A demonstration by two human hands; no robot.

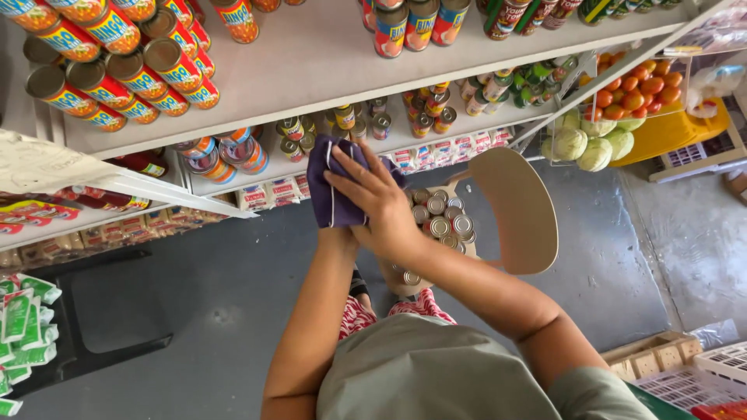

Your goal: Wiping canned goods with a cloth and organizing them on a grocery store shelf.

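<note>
My right hand [380, 204] lies spread over a dark purple cloth [334, 194], pressing it around something that the cloth hides. My left hand is under the cloth and out of sight; only its forearm [323, 303] shows, rising to the cloth from below. Both hands are held in front of the white shelves [311, 70]. Just below and to the right of them, several silver-topped cans [442, 222] stand on a wooden chair [517, 210].
Red and yellow cans [117, 70] lie stacked on the upper shelf at left, more cans stand along lower shelves. Cabbages [587, 144] and tomatoes [634, 89] sit at right. Green packets [19, 327] hang at left. White crates [700, 377] stand at bottom right on the grey floor.
</note>
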